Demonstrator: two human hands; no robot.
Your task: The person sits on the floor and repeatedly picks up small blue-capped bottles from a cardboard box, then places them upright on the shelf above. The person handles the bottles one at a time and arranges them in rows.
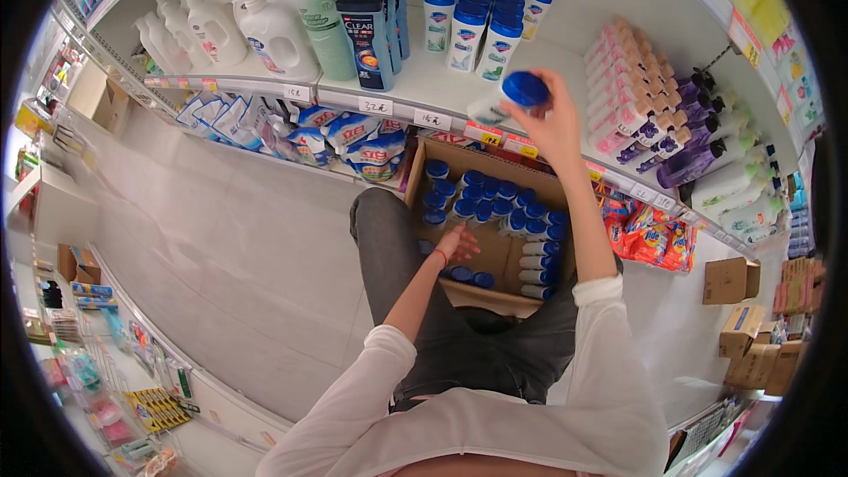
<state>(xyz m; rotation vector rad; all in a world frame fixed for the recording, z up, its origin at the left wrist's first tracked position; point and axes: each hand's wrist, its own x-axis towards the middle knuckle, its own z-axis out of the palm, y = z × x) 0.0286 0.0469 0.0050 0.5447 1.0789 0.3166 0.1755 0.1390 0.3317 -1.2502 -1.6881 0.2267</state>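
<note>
My right hand (pixel 548 120) grips a white bottle with a blue cap (pixel 525 89), tilted over the front edge of the shelf. Just behind it, rows of similar Safeguard bottles (pixel 468 40) stand upright on the white shelf. My left hand (pixel 457 245) is over the open cardboard box (pixel 500 253) between my knees, fingers apart, with nothing seen in it. Many blue-capped bottles (pixel 482 211) stand in the box, and several lie on their sides (pixel 538 264) along its right part. The box's lower left is partly hidden by my left forearm.
Dark Clear shampoo bottles (pixel 368 46), a green pump bottle (pixel 326 30) and white jugs (pixel 278 40) stand left on the shelf. Pink-and-white bottles (pixel 623 93) and purple bottles (pixel 692 164) stand right. Detergent bags (pixel 371 149) fill the lower shelf. Cardboard boxes (pixel 731 280) sit on the floor at right.
</note>
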